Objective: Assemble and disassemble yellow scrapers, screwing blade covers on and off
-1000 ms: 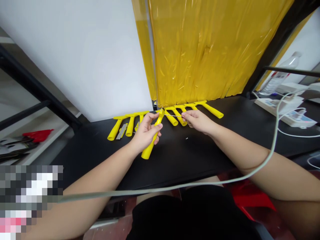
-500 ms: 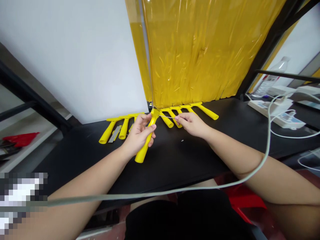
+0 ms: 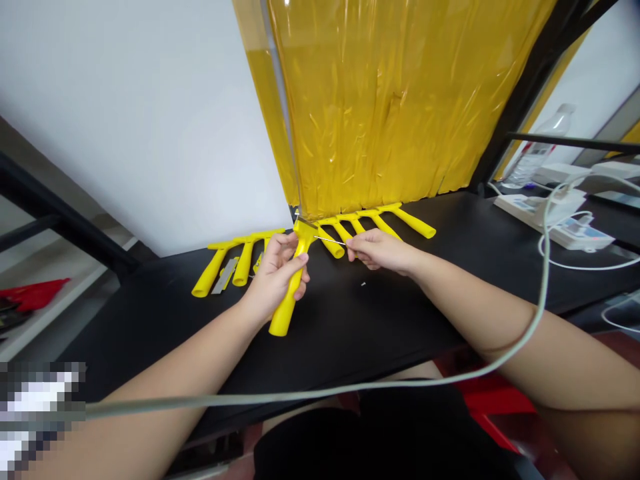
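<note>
Yellow tool (image 3: 285, 307) in left hand (image 3: 278, 272); thin rod (image 3: 331, 240) in right hand (image 3: 379, 251)

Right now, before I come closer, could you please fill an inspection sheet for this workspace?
Surface: black tabletop, with yellow tools lying along its back.
Job's things: held yellow tool, head upward; thin metal rod at its head, contact unclear.
Clutter: small white scrap; grey-bladed piece between handles on the left.
Hands: left hand grips the yellow handle; right hand pinches the rod.
Cables: pale cable crosses the view in front of both forearms.
Surroundings: white panel and yellow sheeting behind; clear bottle at right.
</note>
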Motion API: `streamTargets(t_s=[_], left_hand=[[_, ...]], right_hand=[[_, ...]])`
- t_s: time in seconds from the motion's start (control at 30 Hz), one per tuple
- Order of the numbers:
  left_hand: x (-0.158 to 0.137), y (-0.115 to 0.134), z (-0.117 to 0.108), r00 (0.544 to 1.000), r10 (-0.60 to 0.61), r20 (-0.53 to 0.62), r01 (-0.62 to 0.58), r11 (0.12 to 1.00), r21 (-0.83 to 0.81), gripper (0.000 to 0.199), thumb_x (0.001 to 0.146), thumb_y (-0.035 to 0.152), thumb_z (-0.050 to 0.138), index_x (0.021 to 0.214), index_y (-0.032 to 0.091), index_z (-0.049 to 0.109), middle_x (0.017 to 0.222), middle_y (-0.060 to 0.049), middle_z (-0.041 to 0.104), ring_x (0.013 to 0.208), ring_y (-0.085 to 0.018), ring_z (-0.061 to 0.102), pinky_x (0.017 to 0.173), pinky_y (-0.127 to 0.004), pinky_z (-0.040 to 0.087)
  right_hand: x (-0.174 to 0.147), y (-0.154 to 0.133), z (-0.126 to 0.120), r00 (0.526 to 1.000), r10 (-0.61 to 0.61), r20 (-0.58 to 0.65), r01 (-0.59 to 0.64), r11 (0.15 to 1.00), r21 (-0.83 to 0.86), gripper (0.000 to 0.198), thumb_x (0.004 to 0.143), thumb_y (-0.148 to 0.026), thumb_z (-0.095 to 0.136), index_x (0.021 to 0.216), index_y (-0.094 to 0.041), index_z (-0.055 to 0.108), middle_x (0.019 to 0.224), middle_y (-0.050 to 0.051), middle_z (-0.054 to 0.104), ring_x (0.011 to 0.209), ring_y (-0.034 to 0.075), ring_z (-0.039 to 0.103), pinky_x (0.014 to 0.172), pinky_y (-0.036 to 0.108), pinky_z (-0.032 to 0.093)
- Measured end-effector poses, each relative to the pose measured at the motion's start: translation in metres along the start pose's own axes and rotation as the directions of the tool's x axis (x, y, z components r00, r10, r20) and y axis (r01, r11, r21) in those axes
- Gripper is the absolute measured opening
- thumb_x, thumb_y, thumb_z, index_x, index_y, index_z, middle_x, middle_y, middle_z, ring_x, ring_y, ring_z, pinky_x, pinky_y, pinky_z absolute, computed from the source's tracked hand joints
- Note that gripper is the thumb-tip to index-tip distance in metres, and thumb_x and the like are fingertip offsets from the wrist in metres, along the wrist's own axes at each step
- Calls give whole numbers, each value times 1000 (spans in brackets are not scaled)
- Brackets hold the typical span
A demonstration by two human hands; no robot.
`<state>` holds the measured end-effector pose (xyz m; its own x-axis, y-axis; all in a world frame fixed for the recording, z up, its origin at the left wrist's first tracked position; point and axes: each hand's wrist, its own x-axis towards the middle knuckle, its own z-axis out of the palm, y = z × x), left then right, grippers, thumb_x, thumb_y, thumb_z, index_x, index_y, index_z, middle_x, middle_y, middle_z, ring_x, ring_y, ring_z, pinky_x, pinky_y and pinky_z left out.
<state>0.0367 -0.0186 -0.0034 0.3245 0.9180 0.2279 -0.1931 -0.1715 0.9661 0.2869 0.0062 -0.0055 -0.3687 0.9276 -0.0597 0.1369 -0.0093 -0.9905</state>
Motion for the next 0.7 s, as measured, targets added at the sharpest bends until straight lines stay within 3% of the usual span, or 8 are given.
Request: streamTargets(t_s=[0.1, 0.2, 0.33, 0.43, 0.57, 0.7], left_hand=[[-1, 2, 1, 998, -66, -7, 66, 997, -43, 46, 86, 30, 79, 113, 29, 42, 86, 8, 58, 50, -6, 57, 36, -13, 41], [-2, 4, 1, 994, -104, -34, 102, 993, -65, 47, 85, 28, 79, 114, 29, 42, 85, 7, 60, 48, -6, 55, 37, -13, 38], [-2, 4, 1, 986, -154, -57, 149, 985, -89, 47, 84, 27, 78, 115, 29, 42, 83, 6, 63, 46, -7, 54, 38, -13, 37], [-1, 3, 1, 979, -197, -59, 191, 977, -95, 47, 84, 26, 78, 115, 27, 43, 80, 5, 64, 45, -7, 53, 39, -14, 37], [0, 3, 2, 970, -233, -70, 225, 968, -106, 49, 83, 25, 79, 118, 25, 43, 78, 4, 64, 45, -8, 55, 40, -16, 36], [2, 2, 0, 965, -255, -62, 247, 963, -112, 51, 83, 25, 80, 119, 25, 44, 76, 4, 64, 45, -9, 56, 40, -16, 37]], right_hand=[[-2, 0, -4, 997, -55, 47, 67, 956, -286, 21, 97, -33, 60, 92, -16, 71, 63, -3, 55, 47, 9, 47, 47, 23, 39], [-9, -5, -14, 995, -62, 77, 88, 910, -406, 14, 93, -23, 57, 99, -17, 67, 77, 1, 65, 58, 12, 58, 58, 25, 48], [-20, -13, -30, 981, -84, 174, 171, 796, -580, 11, 87, -26, 63, 92, -18, 68, 89, 3, 70, 71, 14, 59, 65, 27, 46], [-24, -14, -30, 959, -5, 285, 210, 686, -697, 24, 82, -32, 75, 102, -19, 75, 91, 3, 71, 71, 14, 58, 65, 27, 45], [-23, -12, -20, 950, 72, 304, 191, 635, -748, 15, 83, -20, 72, 97, -19, 77, 85, 2, 71, 72, 15, 61, 66, 26, 45], [-22, -10, -17, 942, 48, 334, 245, 582, -775, 8, 87, -17, 66, 87, -18, 74, 78, 1, 69, 67, 14, 58, 63, 26, 42]])
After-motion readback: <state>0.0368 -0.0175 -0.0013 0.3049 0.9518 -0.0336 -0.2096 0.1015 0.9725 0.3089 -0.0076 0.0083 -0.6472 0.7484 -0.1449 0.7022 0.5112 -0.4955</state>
